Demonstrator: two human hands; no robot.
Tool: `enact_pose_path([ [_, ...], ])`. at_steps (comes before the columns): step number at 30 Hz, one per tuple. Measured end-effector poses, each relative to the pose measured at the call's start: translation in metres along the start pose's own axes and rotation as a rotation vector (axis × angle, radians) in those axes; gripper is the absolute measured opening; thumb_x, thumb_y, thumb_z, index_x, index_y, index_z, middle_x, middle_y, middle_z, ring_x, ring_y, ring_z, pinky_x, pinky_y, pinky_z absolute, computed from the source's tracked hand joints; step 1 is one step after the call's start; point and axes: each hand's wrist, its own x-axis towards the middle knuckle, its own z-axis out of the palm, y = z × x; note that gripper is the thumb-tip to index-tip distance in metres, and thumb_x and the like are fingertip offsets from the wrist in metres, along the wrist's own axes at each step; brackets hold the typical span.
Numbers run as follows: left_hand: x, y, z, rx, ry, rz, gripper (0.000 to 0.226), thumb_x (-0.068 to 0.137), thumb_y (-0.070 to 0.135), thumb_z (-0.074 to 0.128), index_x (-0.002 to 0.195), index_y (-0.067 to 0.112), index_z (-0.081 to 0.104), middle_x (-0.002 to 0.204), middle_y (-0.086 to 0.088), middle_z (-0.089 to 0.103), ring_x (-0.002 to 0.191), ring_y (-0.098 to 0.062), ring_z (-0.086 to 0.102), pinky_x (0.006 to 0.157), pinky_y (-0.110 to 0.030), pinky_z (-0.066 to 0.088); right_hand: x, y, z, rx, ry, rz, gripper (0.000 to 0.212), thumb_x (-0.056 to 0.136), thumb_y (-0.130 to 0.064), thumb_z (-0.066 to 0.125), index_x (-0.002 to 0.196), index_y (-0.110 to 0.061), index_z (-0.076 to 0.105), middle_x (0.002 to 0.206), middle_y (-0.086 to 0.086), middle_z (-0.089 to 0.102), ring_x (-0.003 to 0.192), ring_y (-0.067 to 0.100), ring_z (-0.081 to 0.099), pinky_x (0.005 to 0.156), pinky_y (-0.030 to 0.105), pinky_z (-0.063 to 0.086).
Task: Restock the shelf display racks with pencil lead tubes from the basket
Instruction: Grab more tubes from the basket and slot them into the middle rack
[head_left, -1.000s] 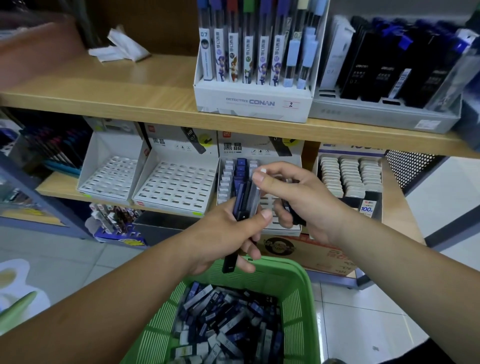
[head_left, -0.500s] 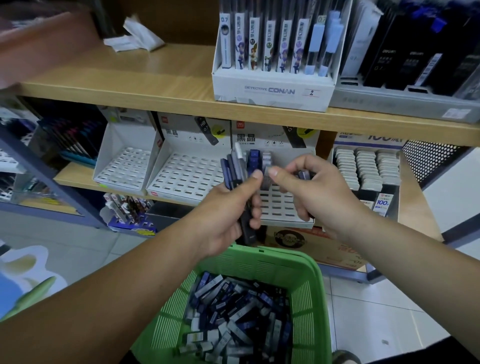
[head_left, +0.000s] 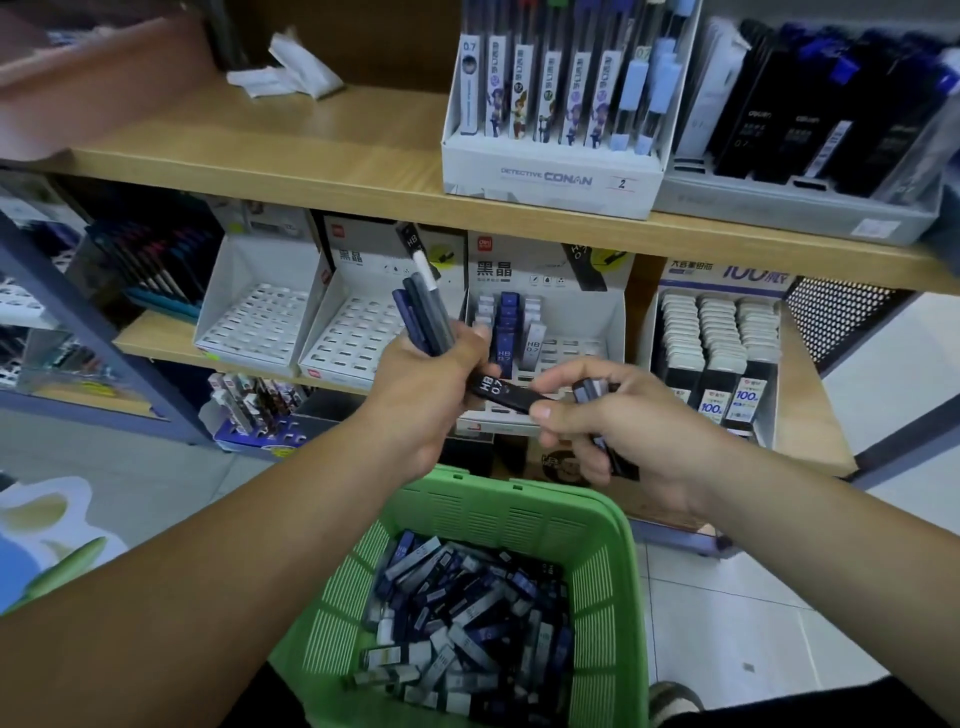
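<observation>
Gripping a fan of pencil lead tubes (head_left: 423, 317) upright in the left hand (head_left: 431, 400), fingers curled round the lower ends. Pinching one black tube (head_left: 506, 393) marked HB 0.7 between thumb and forefinger of the right hand (head_left: 628, 431), with spare tubes (head_left: 589, 391) clamped under the remaining curled fingers. Lying crosswise between the two hands, near end against the left hand's fingers.

Changed since half a second ago: then only fingertips reaching at the bundle; now drawn clear of it and turned level. Judged a sorting step, one tube singled out for slotting.

Held in front of the partly filled rack (head_left: 571, 347) on the lower shelf (head_left: 156, 338), a few tubes standing in its rear slots, most slots bare. To its left, middle rack (head_left: 358, 338) and far-left rack (head_left: 260, 322), no tubes seen in either. Directly below the hands, green basket (head_left: 493, 514) with a deep heap of loose tubes (head_left: 467, 623).

Restocking judged barely begun. Next, lining the tube's end up with an open slot.
</observation>
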Motion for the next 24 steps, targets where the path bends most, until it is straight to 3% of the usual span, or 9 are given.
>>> enact_pose_path([
  [3, 0.001, -0.002, -0.01, 0.124, 0.016, -0.038, 0.022, 0.099, 0.021, 0.07, 0.107, 0.001, 0.065, 0.083, -0.016, 0.068, 0.061, -0.019, 0.066, 0.054, -0.03, 0.056, 0.001, -0.003, -0.009, 0.024, -0.001, -0.016, 0.024, 0.087, -0.006, 0.077, 0.11, -0.008, 0.071, 0.072, 0.018, 0.064, 0.044, 0.02, 0.035, 0.049, 0.03, 0.03],
  [6, -0.002, -0.004, -0.012, 0.201, -0.017, -0.046, 0.025, 0.099, 0.022, 0.07, 0.11, -0.001, 0.065, 0.078, -0.013, 0.068, 0.056, -0.017, 0.064, 0.047, -0.025, 0.051, 0.006, -0.003, -0.014, 0.047, -0.015, -0.019, 0.022, 0.086, -0.003, 0.077, 0.108, -0.004, 0.073, 0.07, 0.016, 0.061, 0.044, 0.02, 0.036, 0.048, 0.029, 0.029],
  [10, -0.002, -0.007, -0.014, 0.276, -0.082, -0.009, 0.015, 0.097, 0.017, 0.072, 0.102, 0.006, 0.064, 0.078, -0.009, 0.068, 0.064, -0.02, 0.065, 0.052, -0.028, 0.051, 0.011, -0.006, -0.015, 0.114, -0.055, -0.047, 0.025, 0.083, -0.005, 0.079, 0.108, -0.007, 0.074, 0.071, 0.014, 0.062, 0.044, 0.018, 0.038, 0.046, 0.026, 0.032],
  [13, -0.005, -0.011, -0.011, 0.332, -0.104, -0.056, 0.018, 0.097, 0.017, 0.071, 0.103, 0.001, 0.067, 0.077, -0.013, 0.073, 0.062, -0.02, 0.063, 0.051, -0.028, 0.049, 0.014, -0.005, -0.02, 0.161, -0.078, -0.093, 0.033, 0.078, -0.007, 0.081, 0.111, -0.009, 0.076, 0.076, 0.016, 0.066, 0.047, 0.018, 0.041, 0.047, 0.026, 0.035],
  [17, -0.007, -0.012, -0.004, 0.35, -0.135, -0.106, 0.021, 0.098, 0.017, 0.071, 0.108, -0.001, 0.066, 0.076, -0.016, 0.075, 0.058, -0.019, 0.065, 0.05, -0.026, 0.052, 0.024, -0.002, -0.024, 0.135, 0.063, -0.133, 0.027, 0.087, -0.014, 0.079, 0.111, -0.005, 0.072, 0.07, 0.013, 0.067, 0.045, 0.018, 0.041, 0.048, 0.028, 0.035],
  [20, -0.004, -0.012, -0.002, 0.275, -0.163, -0.137, 0.032, 0.095, 0.018, 0.075, 0.115, -0.001, 0.059, 0.081, -0.014, 0.077, 0.075, -0.027, 0.075, 0.061, -0.029, 0.059, 0.032, 0.0, -0.029, 0.164, 0.17, -0.105, 0.036, 0.087, -0.019, 0.081, 0.115, -0.005, 0.065, 0.051, 0.006, 0.055, 0.041, 0.019, 0.038, 0.047, 0.028, 0.035],
  [24, -0.002, -0.012, 0.004, 0.257, -0.223, -0.079, 0.02, 0.095, 0.012, 0.074, 0.109, 0.002, 0.064, 0.086, -0.008, 0.075, 0.086, -0.034, 0.077, 0.067, -0.032, 0.059, 0.04, 0.003, -0.031, 0.192, 0.255, -0.112, 0.048, 0.084, -0.021, 0.085, 0.123, -0.009, 0.06, 0.054, 0.008, 0.059, 0.042, 0.02, 0.041, 0.045, 0.029, 0.036],
])
